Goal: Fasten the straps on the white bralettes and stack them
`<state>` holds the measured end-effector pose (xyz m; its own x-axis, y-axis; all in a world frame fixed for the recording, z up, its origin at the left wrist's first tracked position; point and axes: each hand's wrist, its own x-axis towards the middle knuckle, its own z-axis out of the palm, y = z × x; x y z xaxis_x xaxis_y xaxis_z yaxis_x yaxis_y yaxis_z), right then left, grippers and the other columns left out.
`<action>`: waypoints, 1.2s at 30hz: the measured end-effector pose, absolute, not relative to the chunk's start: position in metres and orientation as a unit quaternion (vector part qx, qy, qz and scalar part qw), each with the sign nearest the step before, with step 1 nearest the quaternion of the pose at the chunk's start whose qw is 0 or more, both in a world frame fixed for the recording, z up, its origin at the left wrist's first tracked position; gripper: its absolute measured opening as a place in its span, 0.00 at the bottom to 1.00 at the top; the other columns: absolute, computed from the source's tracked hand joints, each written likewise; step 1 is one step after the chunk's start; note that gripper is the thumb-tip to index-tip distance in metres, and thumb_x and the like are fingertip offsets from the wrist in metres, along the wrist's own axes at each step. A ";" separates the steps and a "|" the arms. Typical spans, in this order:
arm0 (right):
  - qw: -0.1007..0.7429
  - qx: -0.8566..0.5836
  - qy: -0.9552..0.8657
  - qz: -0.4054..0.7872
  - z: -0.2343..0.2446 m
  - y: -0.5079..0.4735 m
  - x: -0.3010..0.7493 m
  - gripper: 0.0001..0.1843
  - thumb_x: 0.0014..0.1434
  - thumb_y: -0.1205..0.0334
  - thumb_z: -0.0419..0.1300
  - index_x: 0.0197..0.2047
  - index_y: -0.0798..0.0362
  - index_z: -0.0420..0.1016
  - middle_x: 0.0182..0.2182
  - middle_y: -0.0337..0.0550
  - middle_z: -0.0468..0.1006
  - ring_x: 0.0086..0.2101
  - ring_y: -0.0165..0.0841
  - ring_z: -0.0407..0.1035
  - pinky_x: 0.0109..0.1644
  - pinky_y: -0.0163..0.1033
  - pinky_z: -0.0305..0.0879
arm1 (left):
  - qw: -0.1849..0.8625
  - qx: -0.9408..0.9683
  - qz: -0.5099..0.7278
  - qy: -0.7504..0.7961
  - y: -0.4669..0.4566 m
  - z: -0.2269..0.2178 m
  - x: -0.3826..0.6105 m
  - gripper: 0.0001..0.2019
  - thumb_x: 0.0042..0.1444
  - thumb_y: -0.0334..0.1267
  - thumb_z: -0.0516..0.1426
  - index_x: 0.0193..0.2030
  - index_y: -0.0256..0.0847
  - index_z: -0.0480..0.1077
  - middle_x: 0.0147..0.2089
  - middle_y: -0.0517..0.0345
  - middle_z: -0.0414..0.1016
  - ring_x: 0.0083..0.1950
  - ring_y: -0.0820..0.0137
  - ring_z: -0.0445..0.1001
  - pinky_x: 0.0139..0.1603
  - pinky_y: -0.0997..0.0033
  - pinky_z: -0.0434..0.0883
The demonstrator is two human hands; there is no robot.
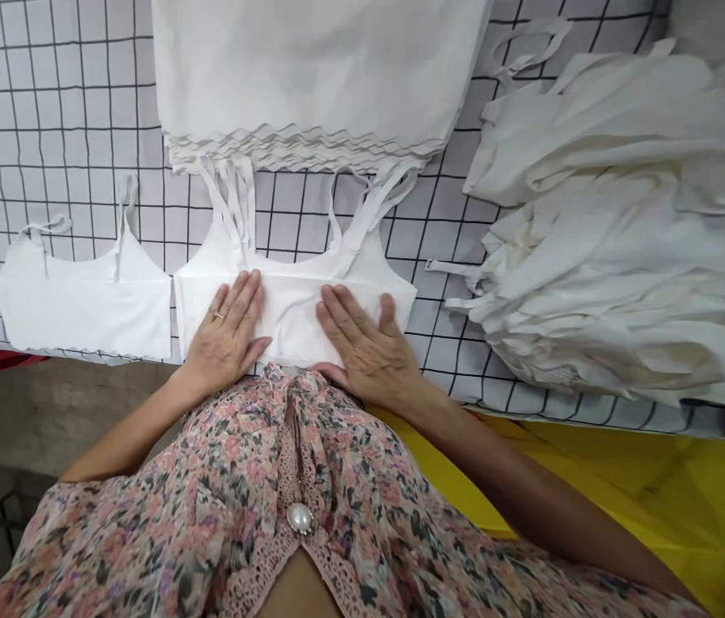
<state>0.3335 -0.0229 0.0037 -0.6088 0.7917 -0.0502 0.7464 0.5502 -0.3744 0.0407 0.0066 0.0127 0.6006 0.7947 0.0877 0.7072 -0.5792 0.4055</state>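
Note:
A white strappy bra top (294, 305) lies flat at the table's near edge, its thin straps pointing away from me. My left hand (224, 330) rests palm down on its left half, fingers stretched out, with a ring on one finger. On the right half, my right hand (368, 343) is also laid flat with its fingers spread. A small crease shows in the fabric between the two hands. Just left of this piece lies another white bra top (88, 300), straps up. Several straps lie together at each side of the middle top, so more than one layer may be there.
Beyond the middle top is a neat stack of white cloth pieces (317, 77) with wavy edges. A loose heap of white garments (619, 232) covers the right side. The table wears a white cloth with a black grid (46, 129). Something yellow (645, 489) is below the table edge.

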 end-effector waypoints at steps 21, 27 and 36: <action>0.160 -0.485 -0.859 0.036 0.004 -0.048 0.361 0.39 0.80 0.52 0.48 0.85 0.60 0.42 0.73 0.65 0.68 0.74 0.49 0.64 0.83 0.67 0.30 | 0.131 0.899 0.115 0.402 -0.002 0.023 0.014 0.39 0.77 0.42 0.53 0.87 0.43 0.37 0.89 0.51 0.31 0.89 0.57 0.35 0.90 0.46 0.45; 0.161 -0.459 -0.872 0.058 0.004 -0.021 0.331 0.42 0.81 0.48 0.45 0.86 0.59 0.34 0.76 0.60 0.63 0.78 0.46 0.56 0.84 0.64 0.21 | 0.173 0.930 0.118 0.302 0.017 0.021 0.059 0.40 0.78 0.37 0.51 0.87 0.41 0.30 0.88 0.46 0.41 0.89 0.57 0.36 0.88 0.44 0.56; 0.096 -0.510 -0.851 0.082 -0.002 -0.057 0.365 0.48 0.79 0.40 0.46 0.85 0.64 0.33 0.78 0.67 0.55 0.80 0.48 0.48 0.84 0.64 0.26 | 0.200 0.949 0.040 0.242 0.019 0.028 0.044 0.34 0.78 0.38 0.53 0.85 0.39 0.46 0.86 0.48 0.51 0.88 0.56 0.41 0.87 0.41 0.57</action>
